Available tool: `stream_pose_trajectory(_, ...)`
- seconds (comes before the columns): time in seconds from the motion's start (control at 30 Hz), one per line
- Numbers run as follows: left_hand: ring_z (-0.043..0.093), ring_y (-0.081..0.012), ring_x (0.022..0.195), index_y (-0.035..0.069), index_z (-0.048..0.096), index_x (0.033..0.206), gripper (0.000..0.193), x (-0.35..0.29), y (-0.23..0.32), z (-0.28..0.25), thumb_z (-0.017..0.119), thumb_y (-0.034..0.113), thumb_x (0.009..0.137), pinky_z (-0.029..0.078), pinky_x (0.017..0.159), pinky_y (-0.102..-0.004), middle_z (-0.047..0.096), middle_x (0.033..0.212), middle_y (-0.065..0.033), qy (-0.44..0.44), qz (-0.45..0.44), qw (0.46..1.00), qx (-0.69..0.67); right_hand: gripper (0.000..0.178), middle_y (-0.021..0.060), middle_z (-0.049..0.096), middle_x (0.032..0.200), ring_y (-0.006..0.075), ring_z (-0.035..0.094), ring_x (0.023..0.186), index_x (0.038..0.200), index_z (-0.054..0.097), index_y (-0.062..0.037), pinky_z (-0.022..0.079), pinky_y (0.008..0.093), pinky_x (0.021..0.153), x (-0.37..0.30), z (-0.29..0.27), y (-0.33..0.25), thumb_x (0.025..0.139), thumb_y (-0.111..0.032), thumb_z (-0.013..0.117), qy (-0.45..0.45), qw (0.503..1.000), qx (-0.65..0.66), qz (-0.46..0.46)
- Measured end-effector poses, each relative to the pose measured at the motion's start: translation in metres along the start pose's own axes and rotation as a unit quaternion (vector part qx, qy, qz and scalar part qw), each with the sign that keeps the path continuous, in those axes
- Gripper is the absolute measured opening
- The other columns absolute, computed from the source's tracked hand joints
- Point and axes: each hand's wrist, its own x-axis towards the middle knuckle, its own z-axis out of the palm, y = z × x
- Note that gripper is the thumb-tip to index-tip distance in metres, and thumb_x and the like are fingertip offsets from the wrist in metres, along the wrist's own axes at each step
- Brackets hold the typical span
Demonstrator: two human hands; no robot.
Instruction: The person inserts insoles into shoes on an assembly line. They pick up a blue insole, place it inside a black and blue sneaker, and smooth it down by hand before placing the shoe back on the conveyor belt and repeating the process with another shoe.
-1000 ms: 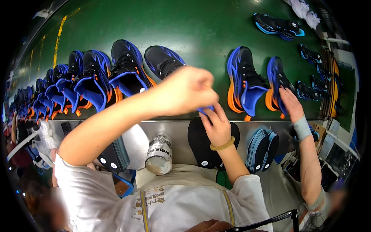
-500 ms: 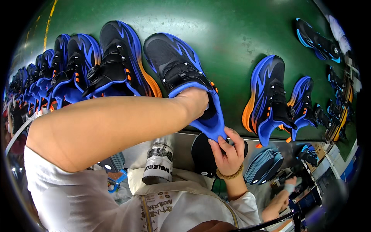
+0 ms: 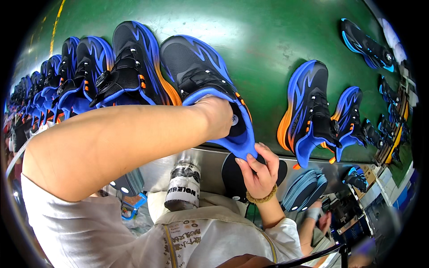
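A black and blue sneaker [image 3: 192,56] with orange accents lies toe-away in front of me on the green table. My left hand [image 3: 212,117] reaches into its opening, its fingers hidden inside. Beside that hand, a small white round mark on the dark shoe bed shows. At the heel, my right hand [image 3: 260,172] pinches the blue padded collar between thumb and fingers. Behind my right hand, black insoles [image 3: 233,176] with a white dot sit by the table edge.
A row of matching sneakers [image 3: 134,58] runs left, one close beside mine. Another pair [image 3: 308,102] stands to the right. Stacks of insoles [image 3: 306,190] and a black-and-white wrapped cylinder [image 3: 183,187] are near my body. Another person's arm [image 3: 308,228] shows at lower right.
My left hand has drawn slightly back toward me, and the white mark inside the shoe has come into sight. The shoe and right hand have shifted a little left. The other person's hand has moved.
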Motion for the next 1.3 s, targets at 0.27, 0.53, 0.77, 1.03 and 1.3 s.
stream_pose_trajectory(0.27,0.06,-0.0243,0.063,0.006,0.06,0.068,0.011,0.014,0.026,0.003,0.05,0.012,0.069,0.047,0.055,-0.033,0.06,0.067,-0.0106,0.258,-0.051,0.956,-0.128,0.031,0.0149,0.048,0.102,0.0327,0.046,0.098,0.089,0.056,-0.0028,0.037,0.0426,0.083,-0.006,-0.02,-0.009,0.062,-0.011,0.069,0.043,0.998,-0.032,-0.016)
stream_pose_trajectory(0.53,0.044,-0.0263,0.049,0.005,0.046,0.061,0.016,-0.046,0.17,0.051,0.054,0.013,0.072,0.034,0.049,-0.0359,0.041,0.054,-0.0075,0.596,-0.063,0.672,-0.435,0.033,0.0197,0.047,0.105,0.0332,0.047,0.096,0.087,0.049,-0.0026,0.039,0.0359,0.079,-0.025,-0.07,0.084,0.068,-0.023,0.066,0.095,0.984,-0.009,0.15)
stream_pose_trajectory(0.77,0.045,-0.0265,0.075,0.004,0.047,0.082,0.02,0.001,0.23,0.112,0.055,0.012,0.066,0.033,0.067,-0.0349,0.046,0.081,-0.0107,0.596,-0.29,0.721,-0.202,0.048,0.0169,0.059,0.078,0.0312,0.057,0.076,0.088,0.052,-0.0028,0.043,0.0349,0.067,0.076,-0.145,0.013,0.065,-0.044,0.061,0.03,0.971,-0.1,0.214)
stream_pose_trajectory(1.03,0.051,-0.0289,0.075,-0.001,0.049,0.089,0.026,0.014,0.237,0.121,0.056,0.007,0.066,0.041,0.073,-0.0381,0.051,0.077,-0.0132,0.653,-0.25,0.693,-0.175,0.043,0.0165,0.059,0.08,0.0326,0.056,0.076,0.089,0.051,-0.0052,0.044,0.0366,0.066,0.056,-0.13,0.008,0.068,-0.041,0.061,0.07,0.981,-0.123,0.131)
stream_pose_trajectory(1.3,0.048,-0.0242,0.08,0.003,0.05,0.09,0.03,0.025,0.236,0.112,0.056,0.008,0.061,0.037,0.068,-0.035,0.048,0.083,-0.0097,0.721,-0.233,0.638,-0.14,0.036,0.0196,0.051,0.104,0.0321,0.049,0.097,0.089,0.055,-0.0005,0.038,0.0354,0.083,-0.005,-0.102,0.056,0.068,-0.029,0.064,0.09,0.972,-0.216,0.024)
